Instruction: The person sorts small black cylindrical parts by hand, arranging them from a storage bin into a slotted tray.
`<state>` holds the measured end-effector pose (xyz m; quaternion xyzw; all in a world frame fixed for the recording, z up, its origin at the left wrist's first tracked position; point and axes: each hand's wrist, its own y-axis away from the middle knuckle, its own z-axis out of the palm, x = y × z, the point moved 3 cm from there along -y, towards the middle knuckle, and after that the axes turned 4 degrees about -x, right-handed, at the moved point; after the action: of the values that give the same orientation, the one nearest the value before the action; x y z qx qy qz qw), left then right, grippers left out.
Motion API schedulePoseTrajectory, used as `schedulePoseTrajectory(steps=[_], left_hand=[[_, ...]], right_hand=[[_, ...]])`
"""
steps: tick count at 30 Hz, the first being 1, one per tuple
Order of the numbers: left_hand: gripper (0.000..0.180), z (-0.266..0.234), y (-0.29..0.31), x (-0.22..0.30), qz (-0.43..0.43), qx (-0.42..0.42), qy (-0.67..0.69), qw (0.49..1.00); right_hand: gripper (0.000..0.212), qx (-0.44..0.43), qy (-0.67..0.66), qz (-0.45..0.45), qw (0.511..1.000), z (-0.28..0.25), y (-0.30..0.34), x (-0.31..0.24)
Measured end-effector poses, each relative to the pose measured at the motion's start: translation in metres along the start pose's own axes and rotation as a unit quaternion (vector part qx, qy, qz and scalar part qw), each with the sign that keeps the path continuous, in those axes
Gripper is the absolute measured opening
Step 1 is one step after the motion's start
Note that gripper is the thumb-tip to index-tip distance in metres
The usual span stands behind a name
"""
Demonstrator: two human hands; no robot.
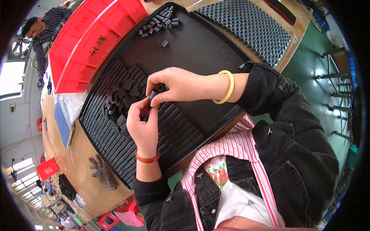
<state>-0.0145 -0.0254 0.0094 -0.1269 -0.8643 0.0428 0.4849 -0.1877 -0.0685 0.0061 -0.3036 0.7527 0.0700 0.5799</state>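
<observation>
My left hand [143, 122], below a brown bracelet, pinches a small black piece [152, 98] between thumb and fingertips. From the right, my right hand [172, 85], with a yellow bangle at its wrist, closes its fingertips on the upper end of the same piece. A short black tube [161, 88] shows its round open end within the curl of my right fingers. Both hands are above a large black tray [204, 82]. Rows of narrow black pieces [172, 122] lie close together under and around my hands. Loose flat black pieces [129, 85] are heaped beside my left hand.
Short black tubes [158, 22] gather at the tray's far end. Beyond it, a dense grid of round-ended parts [246, 29] covers the table. A red bin [96, 42] stands at the left, near a co-worker [46, 29]. A dark glove [102, 172] lies on the table [86, 146].
</observation>
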Motion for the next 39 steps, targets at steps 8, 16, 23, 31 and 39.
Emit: schedulePoseTrajectory(steps=[8, 16, 23, 31, 39], left_hand=[[0.021, 0.000, 0.001, -0.001, 0.003, 0.003, 0.023, 1.000], [0.021, 0.000, 0.001, -0.003, -0.005, 0.019, 0.058, 0.998], [0.023, -0.002, 0.002, 0.001, 0.041, 0.067, 0.027, 0.997], [0.026, -0.002, 0.002, 0.007, 0.063, 0.068, -0.021, 0.995], [0.044, -0.009, 0.003, 0.012, 0.037, 0.074, 0.006, 0.997]], right_hand=[[0.038, -0.019, -0.016, 0.047, 0.999, 0.003, 0.000, -0.002], [0.028, 0.041, 0.013, 0.010, 0.999, 0.002, 0.001, -0.008], [0.016, 0.071, 0.068, -0.082, 0.992, -0.002, 0.003, -0.015], [0.014, 0.068, 0.046, -0.074, 0.994, 0.002, 0.005, -0.013], [0.017, 0.113, -0.008, 0.036, 0.993, -0.012, -0.006, 0.001]])
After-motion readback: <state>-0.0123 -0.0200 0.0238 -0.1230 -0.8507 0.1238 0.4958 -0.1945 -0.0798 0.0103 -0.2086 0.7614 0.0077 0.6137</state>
